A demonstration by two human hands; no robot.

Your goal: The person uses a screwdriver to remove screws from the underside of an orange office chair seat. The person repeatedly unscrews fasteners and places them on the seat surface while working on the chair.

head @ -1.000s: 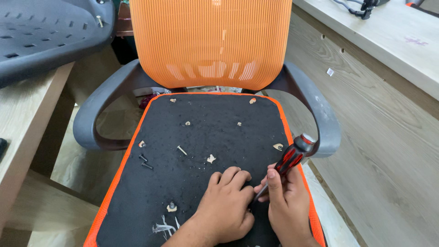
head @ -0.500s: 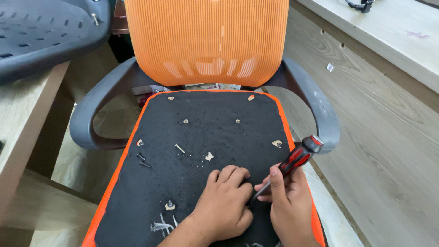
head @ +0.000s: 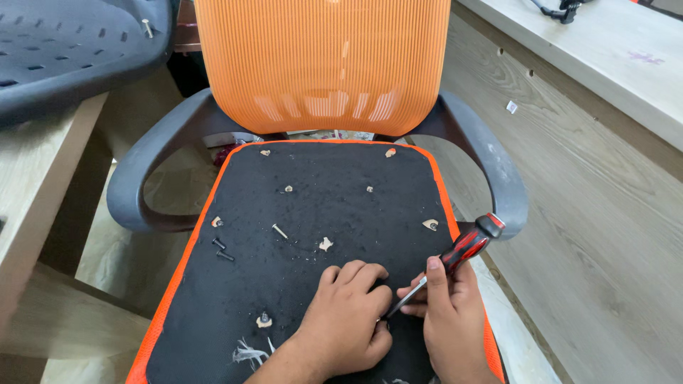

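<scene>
Hands work low on the black fabric seat pad with orange edging [head: 313, 206]: the right hand [head: 448, 320] is clamped on a red-and-black-handled screwdriver [head: 455, 259], its tip by the left hand [head: 348, 313], which presses flat, fingers together. Loose black screws [head: 222, 249] lie well left.

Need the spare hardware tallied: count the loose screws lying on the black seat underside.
3: two black screws near the left orange edge and one silver screw toward the middle. Others may be hidden under the hands.
</scene>
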